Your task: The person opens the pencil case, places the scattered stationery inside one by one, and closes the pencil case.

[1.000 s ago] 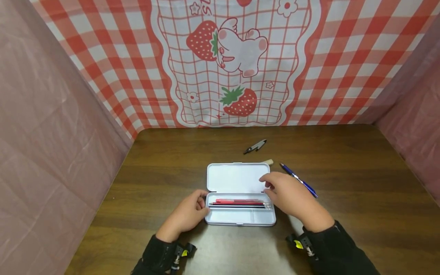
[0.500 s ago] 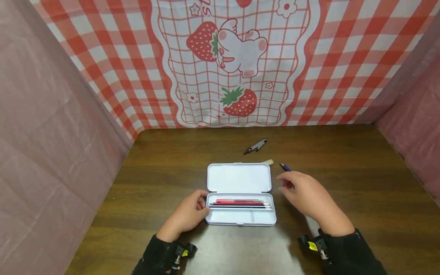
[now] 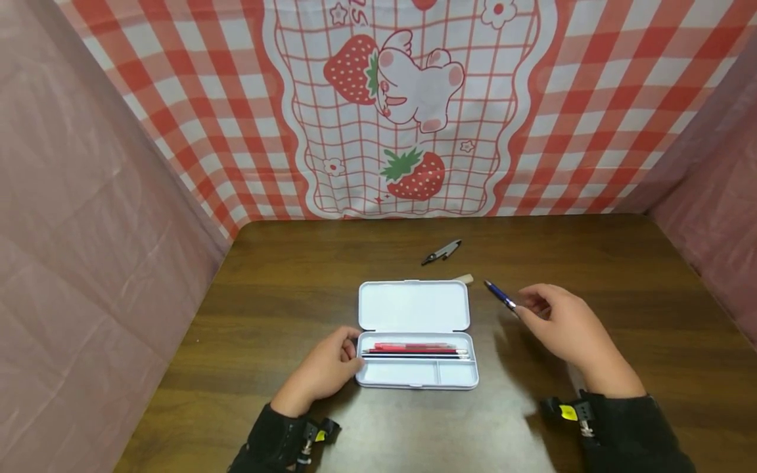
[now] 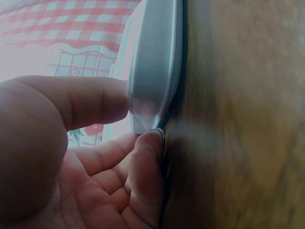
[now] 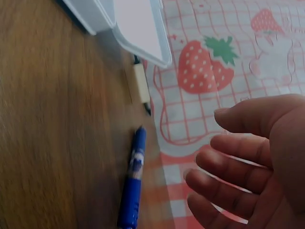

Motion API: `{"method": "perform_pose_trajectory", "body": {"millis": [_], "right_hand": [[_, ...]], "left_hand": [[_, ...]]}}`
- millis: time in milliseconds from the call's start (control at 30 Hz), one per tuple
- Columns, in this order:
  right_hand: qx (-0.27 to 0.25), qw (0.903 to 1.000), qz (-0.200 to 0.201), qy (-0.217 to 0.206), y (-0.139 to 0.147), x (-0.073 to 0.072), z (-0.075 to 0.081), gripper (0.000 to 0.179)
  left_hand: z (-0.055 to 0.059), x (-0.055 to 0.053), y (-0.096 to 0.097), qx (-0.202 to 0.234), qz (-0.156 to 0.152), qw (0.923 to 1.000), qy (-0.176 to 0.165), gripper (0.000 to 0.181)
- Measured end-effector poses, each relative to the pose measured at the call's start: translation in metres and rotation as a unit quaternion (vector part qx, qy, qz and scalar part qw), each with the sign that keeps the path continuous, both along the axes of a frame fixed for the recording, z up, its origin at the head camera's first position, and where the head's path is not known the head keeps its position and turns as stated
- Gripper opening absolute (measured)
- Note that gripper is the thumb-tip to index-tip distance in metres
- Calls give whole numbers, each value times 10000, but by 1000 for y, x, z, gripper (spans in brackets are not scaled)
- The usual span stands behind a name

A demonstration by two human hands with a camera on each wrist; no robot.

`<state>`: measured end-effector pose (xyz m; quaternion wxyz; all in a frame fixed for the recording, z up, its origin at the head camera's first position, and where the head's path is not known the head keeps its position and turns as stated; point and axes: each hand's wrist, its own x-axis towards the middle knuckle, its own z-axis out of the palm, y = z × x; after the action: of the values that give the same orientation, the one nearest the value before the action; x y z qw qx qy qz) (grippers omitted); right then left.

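Head view shows a white case [image 3: 397, 373] near the middle of the table [image 3: 266, 282], its long sides roughly parallel to the table's far edge. Its lid [image 3: 412, 307] is laid back toward that edge, so the inside faces the person.

The left hand [image 3: 322, 363] is at the case's left end. Seen from the left wrist, its thumb touches the upper rim and its curled fingers meet the lower side, pinching that end between them. Such a hold probably steadies the case, and, coming from the end, it leaves the compartments uncovered.

Red and dark pencils [image 3: 408, 351] lie lengthwise in the far compartment, presumably because its long run suits their shape.

Right of the case, the blue pen [image 3: 499, 293] lies slantwise on the table, its tip toward the far edge and its other end covered by the right hand [image 3: 568, 328] in the head view. That hand hovers close over the pen, thumb and fingers spread with nothing between them; the right wrist view shows them apart from it. The spread looks ample for so slim a barrel.

A pale block [image 3: 465, 279] sits at the lid's far right corner, partly hidden behind it. Beyond lies a compass [image 3: 441, 252], nearer the far edge, apart from both hands.
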<state>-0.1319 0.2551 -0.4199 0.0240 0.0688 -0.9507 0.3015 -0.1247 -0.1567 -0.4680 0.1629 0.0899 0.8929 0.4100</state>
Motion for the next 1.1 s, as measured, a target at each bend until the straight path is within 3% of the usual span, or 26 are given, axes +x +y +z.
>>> {"method": "perform_pose_trajectory", "body": {"millis": [267, 567, 867, 1100], "right_hand": [[131, 9989, -258, -365, 14, -9, -8, 44], [-7, 9905, -189, -1364, 18, -18, -21, 45], [7, 9892, -369, -1419, 17, -20, -36, 36], [60, 9861, -476, -1588, 15, -24, -33, 31]], "left_hand": [[1, -1, -1, -37, -33, 10000, 56, 40], [1, 0, -1, -66, -64, 9999, 79, 41], [2, 0, 0, -47, -63, 10000, 56, 41], [2, 0, -1, -26, -35, 10000, -12, 41]]}}
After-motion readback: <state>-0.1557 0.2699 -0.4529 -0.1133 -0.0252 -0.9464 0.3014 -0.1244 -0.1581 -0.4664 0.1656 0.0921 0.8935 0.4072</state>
